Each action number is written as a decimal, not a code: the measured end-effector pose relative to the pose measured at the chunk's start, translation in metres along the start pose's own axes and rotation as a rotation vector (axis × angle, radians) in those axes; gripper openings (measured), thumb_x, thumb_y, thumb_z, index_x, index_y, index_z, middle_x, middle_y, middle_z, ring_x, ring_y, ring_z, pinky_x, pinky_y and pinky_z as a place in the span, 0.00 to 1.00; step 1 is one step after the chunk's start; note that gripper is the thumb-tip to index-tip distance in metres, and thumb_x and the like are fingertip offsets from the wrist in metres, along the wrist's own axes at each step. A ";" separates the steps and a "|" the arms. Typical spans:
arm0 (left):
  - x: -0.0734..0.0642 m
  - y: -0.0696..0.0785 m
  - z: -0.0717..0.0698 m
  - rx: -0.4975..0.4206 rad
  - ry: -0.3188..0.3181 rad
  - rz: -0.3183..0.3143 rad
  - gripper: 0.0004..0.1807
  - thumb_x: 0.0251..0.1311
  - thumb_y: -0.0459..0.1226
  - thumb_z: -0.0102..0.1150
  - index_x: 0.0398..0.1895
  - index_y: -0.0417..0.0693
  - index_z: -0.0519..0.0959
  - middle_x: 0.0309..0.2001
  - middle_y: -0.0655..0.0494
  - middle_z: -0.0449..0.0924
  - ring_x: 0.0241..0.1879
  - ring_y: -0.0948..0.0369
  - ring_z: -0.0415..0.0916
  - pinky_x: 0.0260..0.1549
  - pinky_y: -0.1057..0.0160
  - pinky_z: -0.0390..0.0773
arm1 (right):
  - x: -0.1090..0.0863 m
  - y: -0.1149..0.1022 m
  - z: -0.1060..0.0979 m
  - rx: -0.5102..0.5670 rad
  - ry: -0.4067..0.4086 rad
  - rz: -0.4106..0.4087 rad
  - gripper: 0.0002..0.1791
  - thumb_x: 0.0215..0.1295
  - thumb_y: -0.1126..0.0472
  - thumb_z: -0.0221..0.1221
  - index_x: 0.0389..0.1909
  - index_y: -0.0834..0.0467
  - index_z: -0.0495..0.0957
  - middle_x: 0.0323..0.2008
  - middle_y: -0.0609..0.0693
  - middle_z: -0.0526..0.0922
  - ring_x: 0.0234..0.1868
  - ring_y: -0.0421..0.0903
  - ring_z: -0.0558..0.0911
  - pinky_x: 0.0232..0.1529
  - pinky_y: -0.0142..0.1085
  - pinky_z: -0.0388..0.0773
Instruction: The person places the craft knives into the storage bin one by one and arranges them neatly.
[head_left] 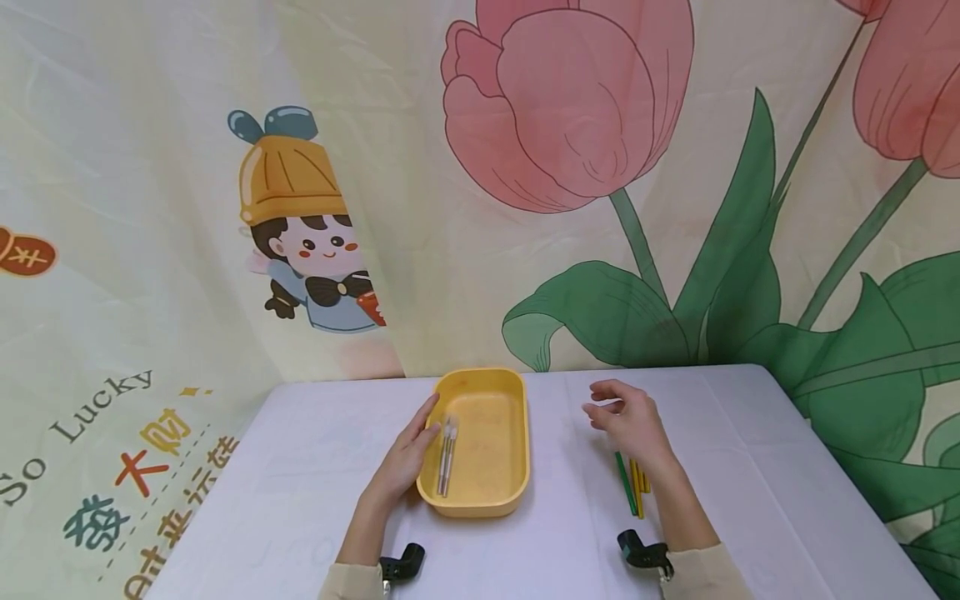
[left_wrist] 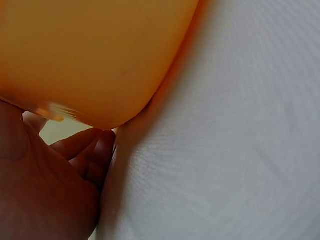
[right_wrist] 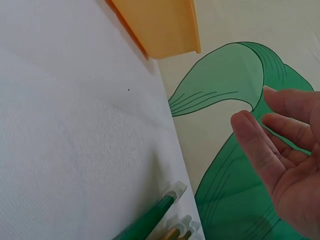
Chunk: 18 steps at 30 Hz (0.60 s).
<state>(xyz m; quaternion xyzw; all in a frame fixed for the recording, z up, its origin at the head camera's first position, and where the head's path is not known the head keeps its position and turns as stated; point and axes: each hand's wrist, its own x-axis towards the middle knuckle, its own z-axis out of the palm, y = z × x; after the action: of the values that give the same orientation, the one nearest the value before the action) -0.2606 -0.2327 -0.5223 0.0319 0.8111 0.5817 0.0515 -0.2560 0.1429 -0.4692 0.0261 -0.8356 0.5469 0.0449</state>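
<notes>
A yellow plastic tray (head_left: 491, 506) stands near the middle of the table, with a few slim brush-like sticks (head_left: 447, 458) lying lengthwise along its left side. My left hand (head_left: 403, 458) holds the tray by its left wall, thumb at the rim and fingers along the outside. Seen from the left wrist, fingertips (left_wrist: 105, 142) meet the tray's edge. To the right, my right hand (head_left: 626, 421) hovers with relaxed fingers and holds nothing. Below it on the table lie a green stick (head_left: 626, 483) and several yellow sticks (head_left: 637, 492); clear caps (right_wrist: 176, 190) show on their ends.
A white cloth covers the table (head_left: 570, 533), whose back edge meets a printed curtain (head_left: 420, 208) with tulips and a cartoon figure. Black wrist cameras (head_left: 405, 562) sit at both sleeves. The right forearm partly hides the yellow sticks.
</notes>
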 end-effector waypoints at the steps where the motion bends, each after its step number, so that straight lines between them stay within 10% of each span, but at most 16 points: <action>1: 0.000 0.000 0.000 0.000 0.001 -0.001 0.29 0.82 0.46 0.41 0.82 0.75 0.55 0.84 0.62 0.49 0.85 0.55 0.39 0.83 0.44 0.40 | 0.000 0.001 -0.001 -0.003 -0.002 0.003 0.19 0.69 0.60 0.68 0.59 0.59 0.81 0.54 0.61 0.83 0.39 0.47 0.90 0.44 0.38 0.89; 18: 0.000 0.000 0.000 -0.012 -0.003 -0.006 0.29 0.82 0.46 0.42 0.82 0.75 0.55 0.84 0.62 0.48 0.85 0.55 0.38 0.83 0.43 0.39 | 0.000 0.010 -0.013 -0.140 -0.078 0.024 0.23 0.69 0.57 0.69 0.60 0.63 0.80 0.48 0.58 0.86 0.35 0.45 0.87 0.40 0.36 0.88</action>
<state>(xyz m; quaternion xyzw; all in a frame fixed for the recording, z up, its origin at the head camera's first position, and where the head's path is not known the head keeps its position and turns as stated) -0.2605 -0.2324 -0.5225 0.0300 0.8076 0.5864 0.0547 -0.2560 0.1590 -0.4733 0.0341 -0.8732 0.4861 0.0074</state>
